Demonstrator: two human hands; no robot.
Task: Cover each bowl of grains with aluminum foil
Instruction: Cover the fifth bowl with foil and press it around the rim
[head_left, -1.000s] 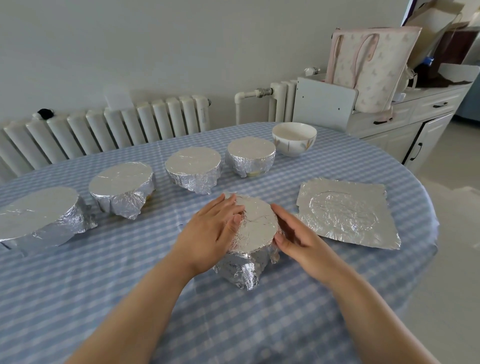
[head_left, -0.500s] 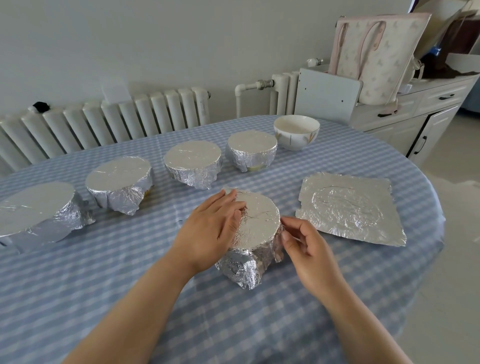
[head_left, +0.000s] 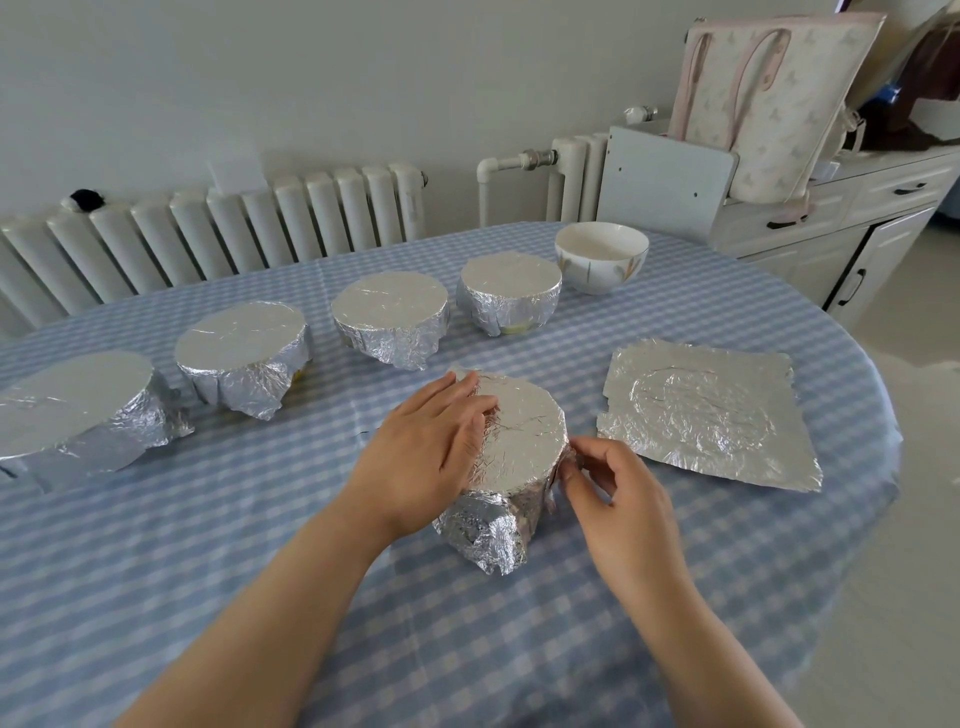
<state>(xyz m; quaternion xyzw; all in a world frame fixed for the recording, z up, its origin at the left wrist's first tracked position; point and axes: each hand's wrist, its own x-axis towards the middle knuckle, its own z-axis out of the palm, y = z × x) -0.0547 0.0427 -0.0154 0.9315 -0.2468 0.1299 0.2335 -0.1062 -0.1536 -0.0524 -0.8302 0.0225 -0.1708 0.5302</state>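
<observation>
The near bowl (head_left: 511, 457) is steadied by the flat, relaxed left hand (head_left: 421, 457); its foil edge is pinched by the right hand (head_left: 613, 493). The foil is best pressed snugly under the rim, gently, lest it tear.

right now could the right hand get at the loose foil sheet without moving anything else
Probably yes. The foil sheet lies flat on the table just beside the right hand, with nothing between them. That hand is pinching the foil on the near bowl, so it would have to let go.
</observation>
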